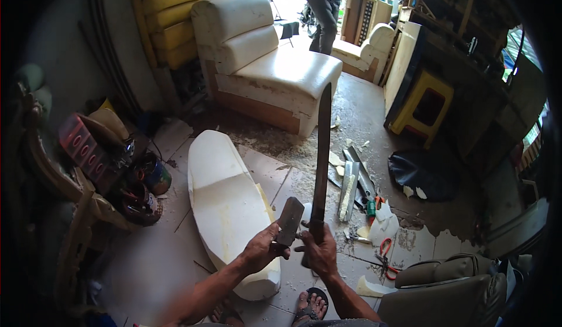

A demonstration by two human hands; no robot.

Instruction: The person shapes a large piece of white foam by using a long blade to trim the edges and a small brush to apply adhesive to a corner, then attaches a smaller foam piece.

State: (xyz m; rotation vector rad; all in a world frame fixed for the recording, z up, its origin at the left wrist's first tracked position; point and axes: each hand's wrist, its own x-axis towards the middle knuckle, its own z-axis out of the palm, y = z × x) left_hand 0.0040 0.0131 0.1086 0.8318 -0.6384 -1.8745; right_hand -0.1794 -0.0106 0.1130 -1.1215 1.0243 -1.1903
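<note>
My right hand [321,252] is closed around the handle of a long knife [323,163], whose dark, slightly curved blade points up and away. In my left hand [261,248] is a grey rectangular sharpening stone [290,220], its upper end tilted toward the blade. Stone and knife are side by side; whether they touch is hard to tell. Below and left of my hands lies a long white foam seat pad [219,201] on the tiled floor, rounded at its far end and yellowish along the right edge.
A worn white armchair [275,69] stands ahead, with a person [324,16] behind it. On the right are a yellow stool [426,105], metal strips [349,192], red-handled pliers [384,251] and a grey cushioned seat [445,300]. A red crate [82,145] and pots [140,201] stand left. Foam scraps litter the floor.
</note>
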